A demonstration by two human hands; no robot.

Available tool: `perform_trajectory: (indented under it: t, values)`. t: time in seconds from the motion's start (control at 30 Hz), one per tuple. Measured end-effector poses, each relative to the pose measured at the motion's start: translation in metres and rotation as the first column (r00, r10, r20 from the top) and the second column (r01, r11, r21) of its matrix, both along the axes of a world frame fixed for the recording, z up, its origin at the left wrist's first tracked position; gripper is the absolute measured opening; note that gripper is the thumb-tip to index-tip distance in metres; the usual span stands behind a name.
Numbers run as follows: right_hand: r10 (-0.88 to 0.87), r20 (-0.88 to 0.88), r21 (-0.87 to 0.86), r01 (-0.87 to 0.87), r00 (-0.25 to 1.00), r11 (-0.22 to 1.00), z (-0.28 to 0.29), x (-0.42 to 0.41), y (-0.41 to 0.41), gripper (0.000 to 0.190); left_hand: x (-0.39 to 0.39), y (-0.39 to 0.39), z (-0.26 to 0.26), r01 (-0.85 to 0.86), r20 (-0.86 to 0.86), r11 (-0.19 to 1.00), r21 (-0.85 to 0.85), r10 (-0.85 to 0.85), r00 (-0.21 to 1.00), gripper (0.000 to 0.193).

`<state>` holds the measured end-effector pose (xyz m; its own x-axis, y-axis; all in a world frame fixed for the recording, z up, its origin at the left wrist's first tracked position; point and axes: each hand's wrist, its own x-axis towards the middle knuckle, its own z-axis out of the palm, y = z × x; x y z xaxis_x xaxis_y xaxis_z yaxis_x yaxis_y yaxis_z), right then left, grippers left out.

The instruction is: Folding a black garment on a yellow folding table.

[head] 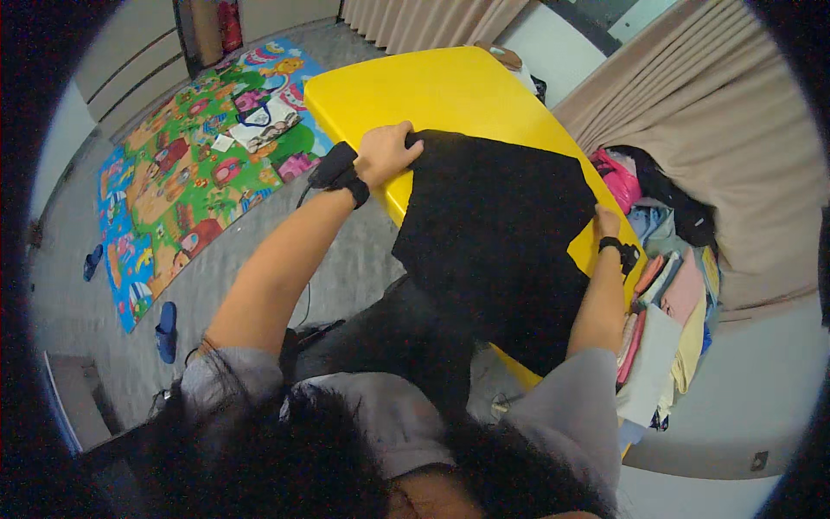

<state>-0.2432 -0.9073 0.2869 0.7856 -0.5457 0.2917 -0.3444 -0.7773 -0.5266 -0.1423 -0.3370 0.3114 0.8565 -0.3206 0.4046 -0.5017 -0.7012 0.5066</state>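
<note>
A black cloth garment [493, 220] lies partly over the yellow table [428, 91], its lower part hanging over the near edge towards my lap. My left hand [388, 152] grips its upper left corner, thumb on top, near the table's left edge. At the garment's right side, by the table's right edge, my right hand [607, 224] is closed on the black fabric; its fingertips are mostly hidden. Both wrists wear black straps, the left one with a black device on it.
Folded clothes [655, 344] are stacked along the table's right side, with a pink plastic bag [619, 178] behind them. Beige curtains [720, 143] hang at the right. On the floor at the left lie a colourful play mat [194, 168], a white bag [266, 126] and blue slippers [166, 332].
</note>
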Motion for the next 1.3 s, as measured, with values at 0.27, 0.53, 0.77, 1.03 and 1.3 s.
perform_trajectory:
  t: [0.27,0.53,0.77,1.03,1.3]
  values:
    - [-0.180,0.506,0.862,-0.503,0.844,0.066,0.032,-0.011,-0.029,0.014,0.002,0.004,-0.003,-0.036,0.034,0.999,0.011,0.036,0.999,0.036]
    - [-0.045,0.327,0.722,-0.219,0.944,0.656,0.033,-0.046,-0.024,0.011,0.002,0.008,-0.007,-0.047,0.024,0.998,0.052,0.045,0.999,0.038]
    - [0.154,0.142,0.396,-0.198,0.978,0.896,0.059,0.005,-0.002,0.024,0.002,-0.009,0.010,0.002,0.004,0.999,0.053,-0.003,1.000,0.042]
    - [0.118,-0.202,0.344,-0.042,0.972,0.938,0.020,0.093,0.021,0.027,0.001,-0.004,0.007,-0.052,-0.031,0.999,0.012,0.052,0.998,0.039]
    - [-0.078,-0.470,-0.227,-0.035,0.879,0.973,-0.003,0.119,-0.010,0.058,0.005,-0.006,0.004,-0.047,0.027,0.998,0.038,0.046,0.999,0.043]
